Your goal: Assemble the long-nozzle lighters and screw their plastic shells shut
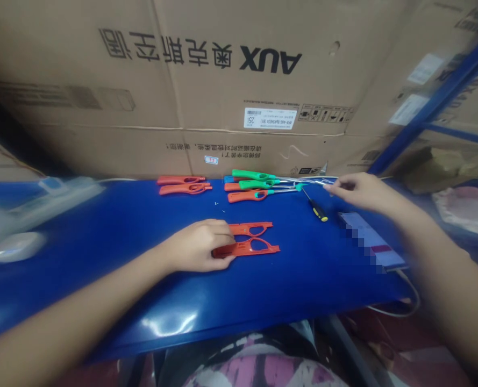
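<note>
My left hand (pixel 204 246) is closed over the back ends of two orange lighter casing halves (pixel 258 248), which lie side by side on the blue table. Its thumb and fingers grip the nearer half, while the fingers also cover part of the farther one. At the back right, my right hand (pixel 357 191) pinches at the tip of a metal lighter tube; the exact hold is small and blurred. Those tubes belong to a bunch of long-nosed lighters with green (pixel 252 175) and orange (pixel 242 197) handles. A black-and-yellow screwdriver (pixel 318 211) lies just left of that hand.
Two orange lighter handles (pixel 182 188) lie at the back of the table (pixel 303 285). A phone-like device (pixel 373 240) with a cable rests on the right. A large cardboard box (pixel 206 107) walls off the back. Whitish plastic items (pixel 16 247) stand at the left.
</note>
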Tool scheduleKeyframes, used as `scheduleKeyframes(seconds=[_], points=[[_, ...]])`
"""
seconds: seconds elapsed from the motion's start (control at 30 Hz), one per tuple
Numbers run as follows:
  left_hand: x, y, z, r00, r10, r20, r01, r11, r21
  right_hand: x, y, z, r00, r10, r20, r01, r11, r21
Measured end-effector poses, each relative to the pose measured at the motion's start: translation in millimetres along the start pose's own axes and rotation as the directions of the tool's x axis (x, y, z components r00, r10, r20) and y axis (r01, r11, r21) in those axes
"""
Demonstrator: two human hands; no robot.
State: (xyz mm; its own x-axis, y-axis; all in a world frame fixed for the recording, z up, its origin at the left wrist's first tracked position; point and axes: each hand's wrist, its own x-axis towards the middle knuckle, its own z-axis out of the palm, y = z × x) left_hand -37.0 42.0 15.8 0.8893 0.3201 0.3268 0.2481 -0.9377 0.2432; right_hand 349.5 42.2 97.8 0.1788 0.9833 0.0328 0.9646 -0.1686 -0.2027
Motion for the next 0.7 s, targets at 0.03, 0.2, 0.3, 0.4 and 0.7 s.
scheduleKeyframes(seconds=[0.03,0.2,0.3,0.4,0.7], points=[[-0.7,-0.1,-3.2,1.0,0.007,0.009,-0.007,1.0,0.004,-4.5,-5.7,3.4,0.997,-0.071,0.016,0.069,0.994,0.087],[-3.3,0.8,-17.4,1.0,-0.003,0.03,0.001,0.998,0.066,-22.3,-32.5,19.4,0.91,-0.401,0.108,0.313,0.832,0.457],[-2.3,2.1,-15.9,0.996,-0.073,-0.057,0.077,0.994,0.072,-29.3,-46.1,28.8,0.855,-0.513,0.077,0.423,0.776,0.467],[1.0,5.4,-4.4,0.954,-0.203,-0.222,0.209,0.978,0.001,-33.9,-56.0,44.5,0.83,-0.558,0.015,0.478,0.724,0.497],[5.1,8.7,16.6,0.864,-0.431,-0.261,0.402,0.902,-0.156,-26.5,-60.6,96.5,0.878,-0.419,-0.23,0.475,0.712,0.517]])
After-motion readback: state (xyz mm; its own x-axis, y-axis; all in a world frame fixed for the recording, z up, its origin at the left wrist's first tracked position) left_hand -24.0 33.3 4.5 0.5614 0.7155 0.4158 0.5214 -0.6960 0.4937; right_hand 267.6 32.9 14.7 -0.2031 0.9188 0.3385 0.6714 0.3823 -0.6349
